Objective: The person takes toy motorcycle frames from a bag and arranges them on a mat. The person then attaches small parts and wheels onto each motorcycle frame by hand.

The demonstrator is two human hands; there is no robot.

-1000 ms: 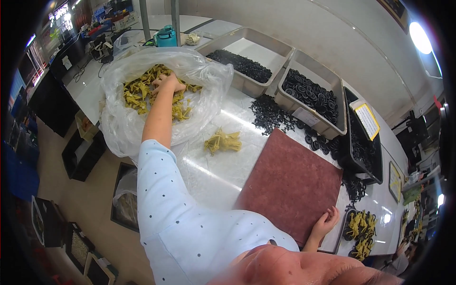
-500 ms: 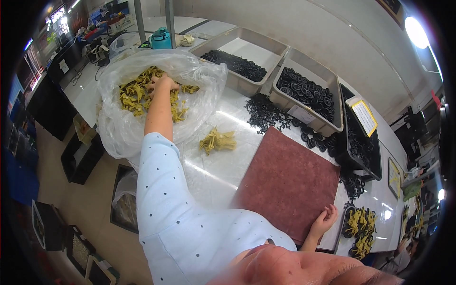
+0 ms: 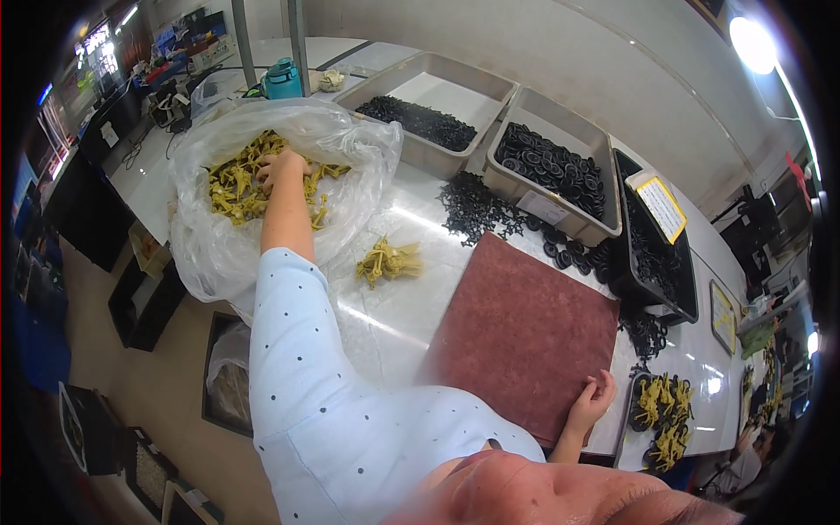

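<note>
A translucent plastic bag [image 3: 197, 254] lies spread at the far left of the table, filled with olive-yellow plastic figures [image 3: 232, 179] with thin limbs. My left hand [image 3: 284, 168] reaches into it, fingers curled down around some of the figures; its fingertips are partly hidden among them. A small bunch of the same yellow figures [image 3: 388, 262] lies on the table just right of the bag. At the right edge of a reddish-brown mat [image 3: 534, 332], my right hand [image 3: 593, 401] rests with fingers loosely bent and apart, holding nothing.
Two grey bins [image 3: 437, 162] stand at the back with small black parts [image 3: 551, 166] in them. A black bin [image 3: 687, 302] is at the right. Loose black pieces [image 3: 481, 206] spill before them. Yellow figures on black bases [image 3: 665, 411] stand at the right. A teal bottle [image 3: 282, 80] is behind the bag.
The view has shifted slightly. My left hand has stirred within the pile toward its left, fingers more curled. My right hand stays beside the mat's edge.
</note>
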